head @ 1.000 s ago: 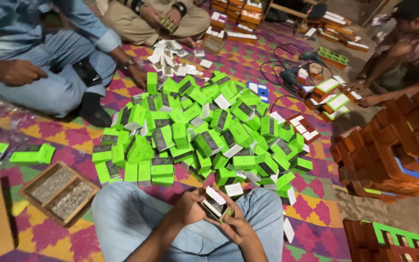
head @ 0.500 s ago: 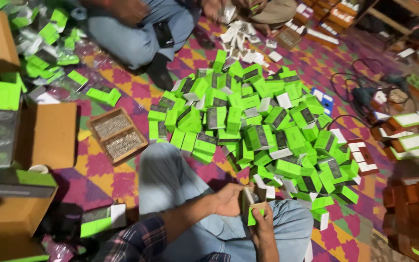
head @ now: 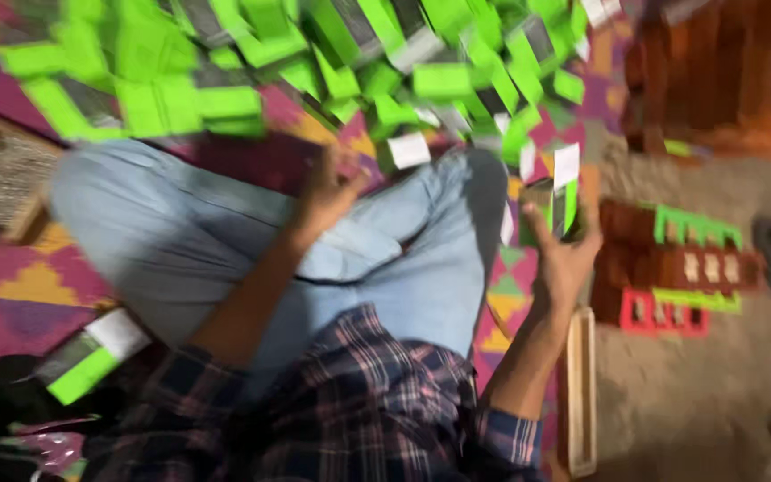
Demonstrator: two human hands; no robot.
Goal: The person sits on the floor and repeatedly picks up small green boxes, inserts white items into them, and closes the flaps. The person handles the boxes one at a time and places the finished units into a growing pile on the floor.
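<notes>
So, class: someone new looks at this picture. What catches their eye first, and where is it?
A bright heap of green boxes fills the top, on a patterned mat. Below it, the right hand holds up one green box beside the jeans, while the left hand reaches toward the heap.

shirt: plaid, dark blue with pink lines | sleeves: rolled to the elbows | trousers: light-blue jeans

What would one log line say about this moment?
right hand: holds green box | left hand: near pile of green boxes, empty | seated on rug
</notes>
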